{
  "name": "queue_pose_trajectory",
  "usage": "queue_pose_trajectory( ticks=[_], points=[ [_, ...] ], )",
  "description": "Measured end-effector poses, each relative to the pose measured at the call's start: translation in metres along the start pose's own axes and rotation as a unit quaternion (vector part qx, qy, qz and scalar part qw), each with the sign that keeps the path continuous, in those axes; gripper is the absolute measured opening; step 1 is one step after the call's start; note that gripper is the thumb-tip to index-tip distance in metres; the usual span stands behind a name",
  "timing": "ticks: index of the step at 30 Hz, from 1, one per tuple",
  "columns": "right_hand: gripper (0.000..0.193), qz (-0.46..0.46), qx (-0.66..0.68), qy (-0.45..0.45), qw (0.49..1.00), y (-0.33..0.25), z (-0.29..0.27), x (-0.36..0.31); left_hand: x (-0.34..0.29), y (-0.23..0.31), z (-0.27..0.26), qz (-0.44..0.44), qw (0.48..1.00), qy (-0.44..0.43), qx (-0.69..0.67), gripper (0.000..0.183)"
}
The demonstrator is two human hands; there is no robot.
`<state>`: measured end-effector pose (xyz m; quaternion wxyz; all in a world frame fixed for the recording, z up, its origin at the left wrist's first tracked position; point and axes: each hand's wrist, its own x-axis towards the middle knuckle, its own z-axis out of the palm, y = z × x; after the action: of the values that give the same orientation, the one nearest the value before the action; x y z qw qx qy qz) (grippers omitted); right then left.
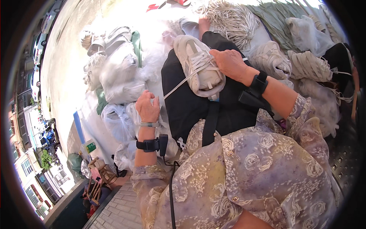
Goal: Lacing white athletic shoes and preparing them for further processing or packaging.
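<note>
A pale grey-white sneaker [197, 65] rests on the black cloth [177, 110] over my lap, toe pointing away and opening toward me. A white shoelace [181, 86] runs from its eyelets down and left toward my left hand [148, 107]. That hand is beside the lap, fingers curled together at the lace's end; the lace is hard to follow against the white behind. My right hand [233, 65] is closed at the shoe's right lacing edge, pinching a lace, and a short white end shows past the palm. Loose lacing crosses the tongue.
A heap of white laces [230, 21] lies at the far side. Bundled pale shoes [270, 59] are on the right. Plastic-wrapped bundles [120, 76] stand at the left. Small wooden chairs [98, 181] stand lower left. A black cable [172, 194] hangs down my front.
</note>
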<state>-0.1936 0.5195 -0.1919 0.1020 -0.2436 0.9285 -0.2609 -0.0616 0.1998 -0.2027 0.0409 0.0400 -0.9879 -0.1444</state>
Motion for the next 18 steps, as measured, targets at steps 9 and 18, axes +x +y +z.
queue_pose_trajectory(
  ticks=[9, 18],
  points=[
    [0.009, -0.058, -0.02, 0.078, 0.995, 0.013, 0.007, 0.014, 0.06, 0.12, 0.026, 0.151, 0.981, 0.007, -0.123, 0.022],
    [0.005, -0.139, -0.103, 0.224, 0.959, 0.016, -0.004, 0.015, 0.063, 0.132, 0.035, 0.099, 0.982, -0.045, -0.157, 0.024]
  ],
)
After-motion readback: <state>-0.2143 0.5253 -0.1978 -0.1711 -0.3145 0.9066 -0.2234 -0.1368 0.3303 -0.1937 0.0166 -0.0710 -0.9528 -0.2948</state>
